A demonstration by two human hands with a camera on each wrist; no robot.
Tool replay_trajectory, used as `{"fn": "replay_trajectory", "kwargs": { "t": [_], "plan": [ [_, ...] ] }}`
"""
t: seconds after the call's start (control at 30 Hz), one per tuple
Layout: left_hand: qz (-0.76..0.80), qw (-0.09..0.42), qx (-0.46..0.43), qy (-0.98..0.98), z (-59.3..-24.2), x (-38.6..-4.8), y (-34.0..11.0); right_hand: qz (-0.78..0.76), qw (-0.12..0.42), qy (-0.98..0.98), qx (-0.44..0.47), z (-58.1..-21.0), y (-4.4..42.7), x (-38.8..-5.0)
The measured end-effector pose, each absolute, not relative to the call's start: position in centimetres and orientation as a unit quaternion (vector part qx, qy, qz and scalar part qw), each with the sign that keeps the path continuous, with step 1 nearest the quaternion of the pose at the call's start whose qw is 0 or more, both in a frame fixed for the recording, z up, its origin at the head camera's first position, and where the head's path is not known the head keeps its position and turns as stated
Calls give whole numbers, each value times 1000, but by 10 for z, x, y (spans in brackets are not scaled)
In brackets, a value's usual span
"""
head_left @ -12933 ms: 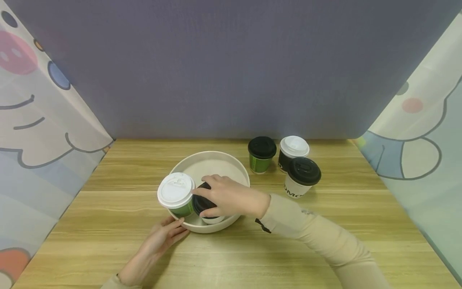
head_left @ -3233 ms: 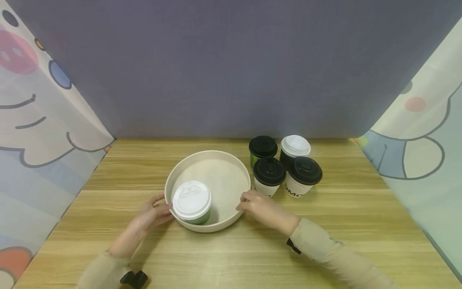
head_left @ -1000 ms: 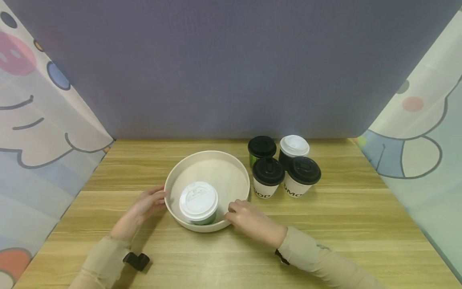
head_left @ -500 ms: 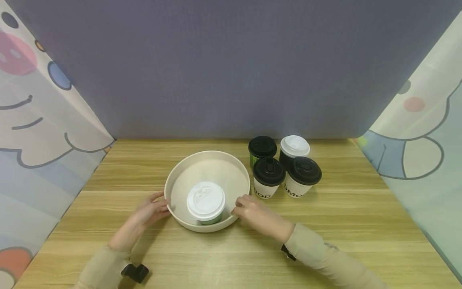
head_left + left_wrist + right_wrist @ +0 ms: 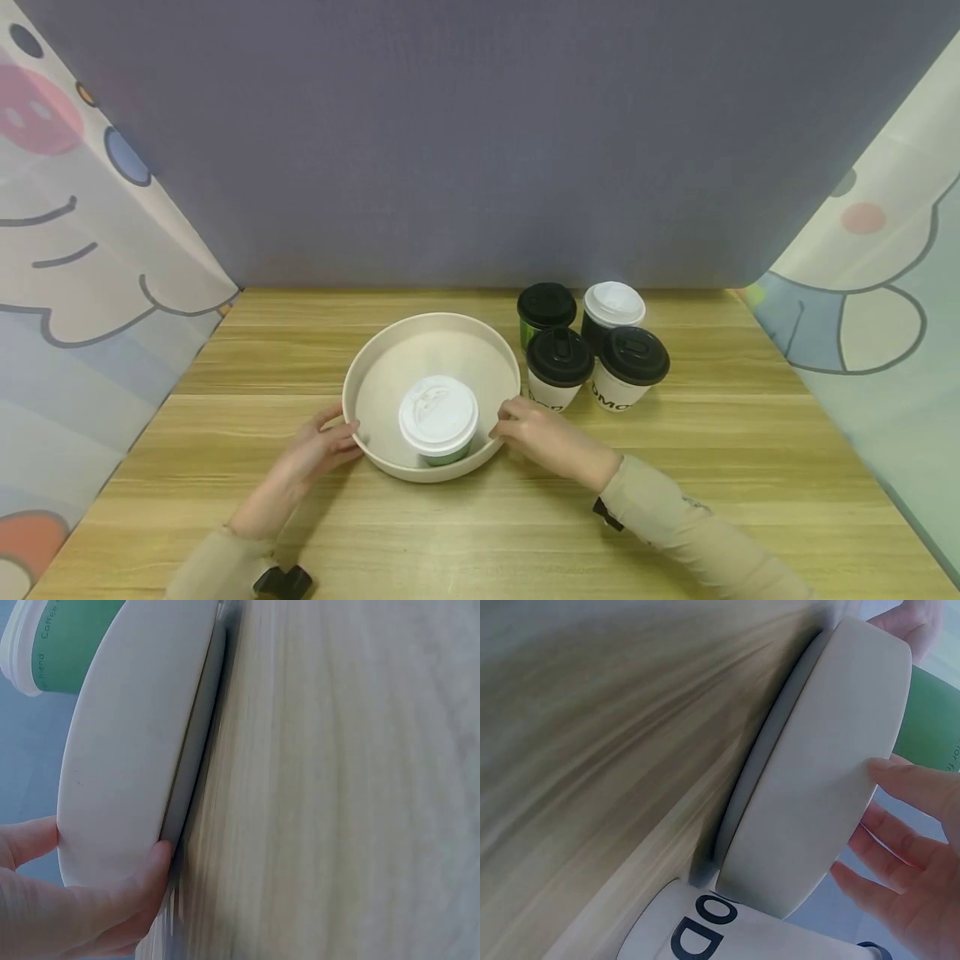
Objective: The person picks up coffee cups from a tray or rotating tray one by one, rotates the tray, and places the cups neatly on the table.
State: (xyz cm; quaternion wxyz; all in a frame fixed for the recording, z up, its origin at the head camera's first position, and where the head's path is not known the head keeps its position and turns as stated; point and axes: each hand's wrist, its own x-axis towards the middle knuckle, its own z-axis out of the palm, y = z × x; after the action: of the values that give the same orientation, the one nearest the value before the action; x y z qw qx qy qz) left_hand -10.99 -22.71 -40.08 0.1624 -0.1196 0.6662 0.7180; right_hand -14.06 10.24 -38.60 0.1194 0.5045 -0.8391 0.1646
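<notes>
A round cream turntable (image 5: 427, 342) with a low wall stands on the wooden table; both wrist views show a separate base beneath it. Inside, near its front wall, a green paper coffee cup with a white lid (image 5: 438, 414) stands upright. At the left side, my left hand (image 5: 311, 454) pinches the wall, with fingertips at the rim and low on the outside (image 5: 154, 866). My right hand (image 5: 551, 437) pinches the front right of the wall. Its thumb (image 5: 911, 784) lies on the outer face and its other fingers reach over the rim. Neither hand touches the cup.
Right of the turntable, lidded cups stand together: a green one with a black lid (image 5: 546, 307), a dark one with a white lid (image 5: 613, 305), and two white ones with black lids (image 5: 560, 358) (image 5: 633, 358). A grey panel (image 5: 480, 150) rises behind the table.
A black-lidded white cup once in the turntable now stands outside, right. Lately the white-lidded cup has shifted right along the front wall as the turntable turned; my right hand moved back and right.
</notes>
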Motion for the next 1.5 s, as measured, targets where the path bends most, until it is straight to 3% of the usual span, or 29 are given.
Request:
{"fn": "replay_trajectory", "kwargs": {
  "t": [0.8, 1.13, 1.5],
  "plan": [
    [724, 139, -112, 667, -403, -101, -220, 186, 125, -839, 497, -382, 104, -145],
    [723, 139, -114, 667, -404, -101, -220, 185, 184, -840, 475, -358, 106, -145],
    [716, 143, -108, 675, -404, -100, -220, 174, 204, -832, 486, -335, 98, -149]
  ]
}}
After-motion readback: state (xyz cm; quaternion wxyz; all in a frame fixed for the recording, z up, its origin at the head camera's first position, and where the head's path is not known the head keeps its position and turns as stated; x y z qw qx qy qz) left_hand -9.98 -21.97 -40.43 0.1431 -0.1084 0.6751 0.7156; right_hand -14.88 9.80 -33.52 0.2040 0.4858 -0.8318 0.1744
